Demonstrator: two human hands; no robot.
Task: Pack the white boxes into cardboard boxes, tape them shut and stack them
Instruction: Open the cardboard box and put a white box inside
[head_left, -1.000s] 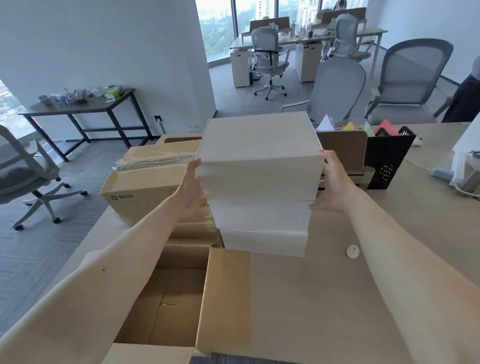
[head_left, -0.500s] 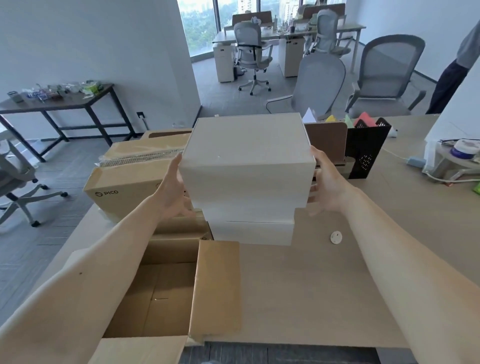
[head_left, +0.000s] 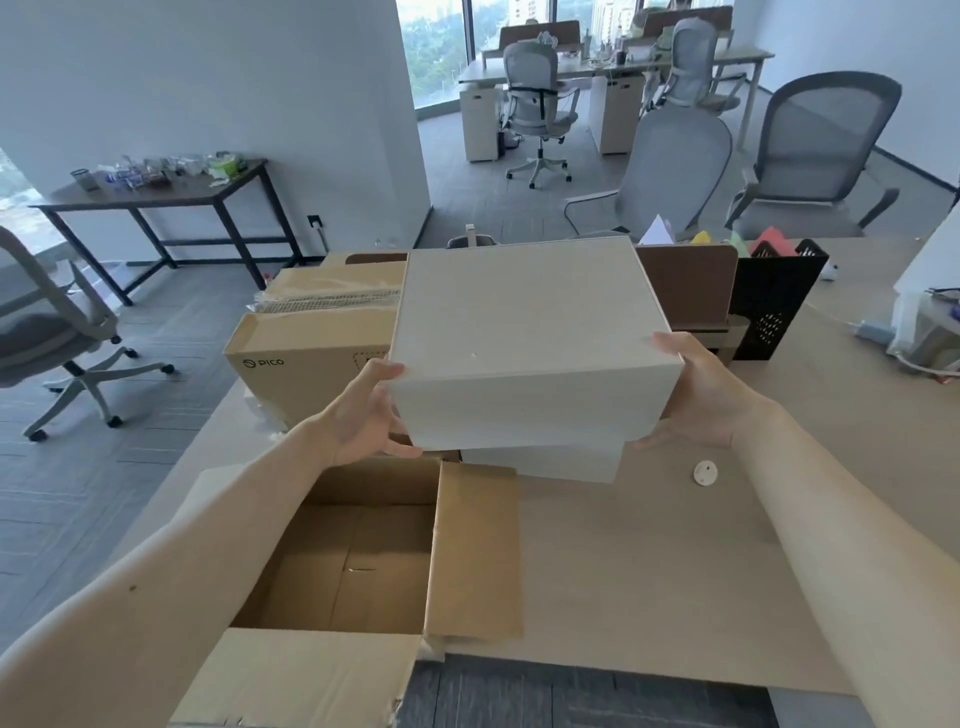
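Packing is my step now, I think. My left hand (head_left: 363, 418) and right hand (head_left: 701, 397) grip the white box (head_left: 524, 332) by its sides, just behind the open cardboard box (head_left: 475, 551). Next I should lower it in, straight and flat.

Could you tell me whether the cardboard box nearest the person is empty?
Empty, where visible: the cardboard box has flaps spread, and only bare bottom shows.

open carton (head_left: 358, 551) mouth unblocked (flaps out), taped carton (head_left: 311, 358) behind
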